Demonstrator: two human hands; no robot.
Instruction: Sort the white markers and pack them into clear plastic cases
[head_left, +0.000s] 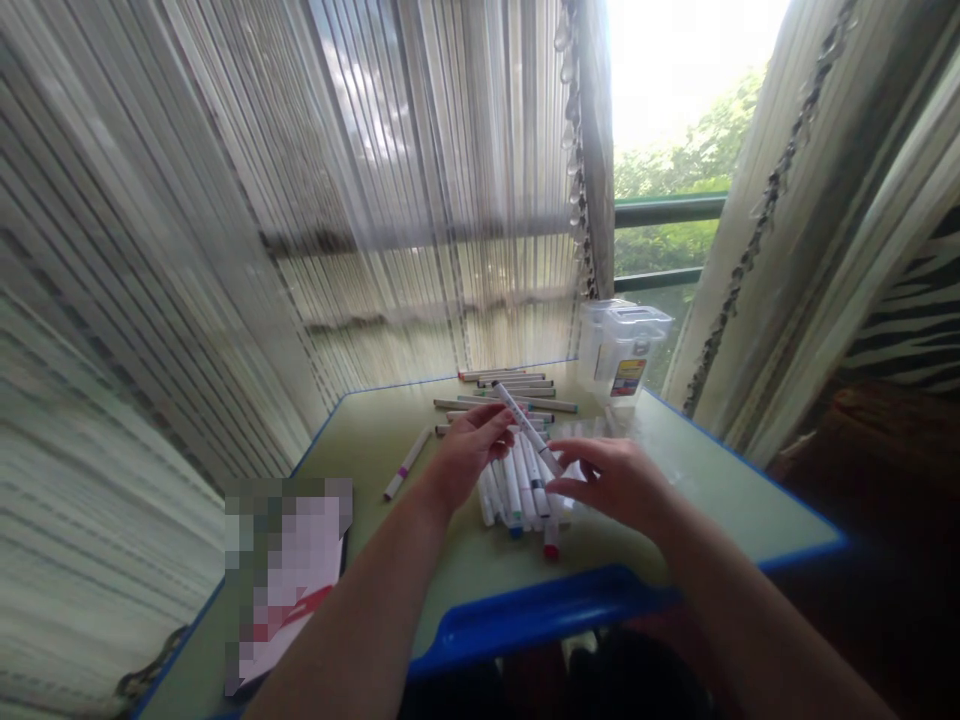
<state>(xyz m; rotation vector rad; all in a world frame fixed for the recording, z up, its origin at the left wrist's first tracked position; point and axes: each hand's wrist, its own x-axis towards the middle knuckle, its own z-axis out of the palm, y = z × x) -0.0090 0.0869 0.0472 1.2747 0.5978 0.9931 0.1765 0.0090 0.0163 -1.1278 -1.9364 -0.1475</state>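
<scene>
A white marker (529, 428) with a dark upper end is held at a slant between my two hands. My left hand (474, 440) pinches its upper part with thumb and fingers. The lower end lies between the thumb and forefinger of my right hand (615, 482). Beneath it is a pile of white markers (517, 485), several with coloured ends, partly hidden by my hands. One marker with a red end (551, 540) sticks out toward me. More markers (517, 385) lie sideways behind my left hand.
A clear plastic container (631, 350) with a label stands at the table's back right. A single purple-banded marker (407, 465) lies left of the pile. The pale table (750, 525) has a blue edge. A blurred-out item (300, 580) rests at the left; curtains (420, 200) hang behind.
</scene>
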